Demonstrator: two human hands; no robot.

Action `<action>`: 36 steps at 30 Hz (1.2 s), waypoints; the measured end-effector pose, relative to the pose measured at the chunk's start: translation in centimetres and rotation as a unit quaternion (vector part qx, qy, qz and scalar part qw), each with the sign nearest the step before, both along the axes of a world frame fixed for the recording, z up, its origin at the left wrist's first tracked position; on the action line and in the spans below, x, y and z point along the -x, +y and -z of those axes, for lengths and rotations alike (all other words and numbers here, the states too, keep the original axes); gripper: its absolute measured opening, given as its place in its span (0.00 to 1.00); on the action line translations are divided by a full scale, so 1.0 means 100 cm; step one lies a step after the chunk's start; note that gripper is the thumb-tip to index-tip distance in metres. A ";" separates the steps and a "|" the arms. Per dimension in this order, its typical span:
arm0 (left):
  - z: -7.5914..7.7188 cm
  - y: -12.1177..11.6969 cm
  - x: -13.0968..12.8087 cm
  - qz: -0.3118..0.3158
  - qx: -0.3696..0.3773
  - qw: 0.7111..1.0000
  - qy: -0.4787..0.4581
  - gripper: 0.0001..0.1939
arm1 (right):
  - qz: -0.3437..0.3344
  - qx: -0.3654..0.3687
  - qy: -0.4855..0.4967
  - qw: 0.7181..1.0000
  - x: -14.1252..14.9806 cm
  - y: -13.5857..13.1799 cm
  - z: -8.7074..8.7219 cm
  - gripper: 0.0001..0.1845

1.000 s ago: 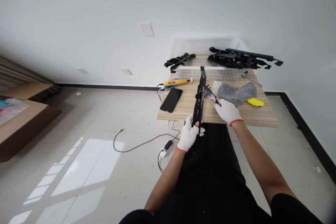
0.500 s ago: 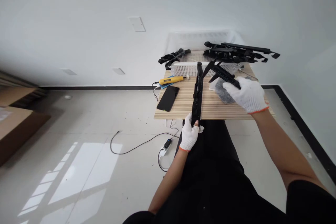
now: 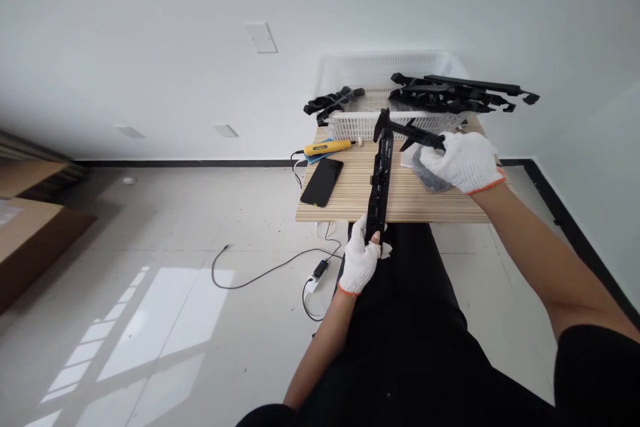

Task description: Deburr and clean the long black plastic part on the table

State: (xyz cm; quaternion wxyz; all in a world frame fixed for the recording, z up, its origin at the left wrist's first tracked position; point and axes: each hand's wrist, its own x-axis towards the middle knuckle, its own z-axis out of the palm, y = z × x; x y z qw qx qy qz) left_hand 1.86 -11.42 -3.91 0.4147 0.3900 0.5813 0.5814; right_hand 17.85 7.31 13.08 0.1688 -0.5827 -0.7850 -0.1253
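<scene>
My left hand (image 3: 360, 257), in a white knit glove, is closed around the lower end of a long black plastic part (image 3: 381, 180) that points away from me over the table. A bare fingertip shows at the glove. My gloved right hand (image 3: 465, 160) grips a black caliper (image 3: 417, 134) by its beam. The caliper's jaws lie over the far end of the plastic part; whether they touch it I cannot tell. Below the right hand a grey cloth (image 3: 431, 180) lies on the table.
The ribbed wooden table (image 3: 340, 213) carries a white basket (image 3: 350, 128) with several black parts (image 3: 450, 93) across its rim. A phone (image 3: 323, 182) and a yellow-handled tool (image 3: 327, 147) lie at left. A cable (image 3: 270, 275) and power strip (image 3: 315, 280) are on the floor.
My right hand has moved the caliper slightly left and up, bringing its jaws from beside the plastic part to over its far end. The left hand keeps its hold.
</scene>
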 end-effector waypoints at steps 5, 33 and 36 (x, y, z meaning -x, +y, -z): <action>-0.014 -0.011 -0.001 0.017 0.002 0.999 -0.037 0.27 | -0.014 0.001 -0.030 0.999 0.004 0.004 -0.012 0.24; -0.033 -0.018 0.006 -0.013 -0.010 1.000 -0.021 0.28 | -0.048 -0.038 -0.078 0.995 0.003 0.003 -0.031 0.30; -0.034 -0.018 0.006 0.001 -0.009 1.000 -0.030 0.28 | -0.041 -0.035 -0.078 0.995 0.004 0.003 -0.032 0.34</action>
